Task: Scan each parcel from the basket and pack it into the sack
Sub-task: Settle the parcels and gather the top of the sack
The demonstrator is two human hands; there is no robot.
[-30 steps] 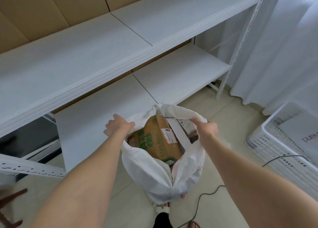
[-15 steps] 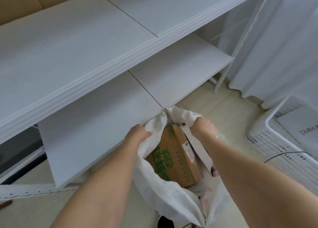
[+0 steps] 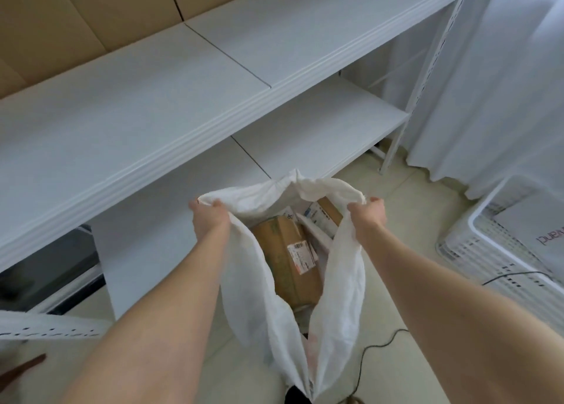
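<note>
The left hand [image 3: 210, 217] and the right hand [image 3: 367, 216] are well apart, each with its fingers curled round the rim of the white sack [image 3: 348, 266] — between them they hold its mouth wide open. The sack hangs below the hands, its cloth soft and crumpled, narrowing to a fold at the bottom edge of the view. Inside it, lower than the hands and between them, lies a brown cardboard parcel [image 3: 283, 281] with a printed label [image 3: 302, 257] on its upper face. A smaller parcel [image 3: 325, 216] lies just beyond it, near the right hand. Under the sack is a pale tiled floor [image 3: 406, 208], where a thin black cable [image 3: 364, 361] trails. Ahead stands a white shelf [image 3: 152, 113] of smooth flat boards — cardboard sheets [image 3: 91, 12] behind it. At the right a white slotted plastic basket [image 3: 476, 251] holds a pale flat parcel [image 3: 531, 220], below a white curtain [image 3: 503, 67].
</note>
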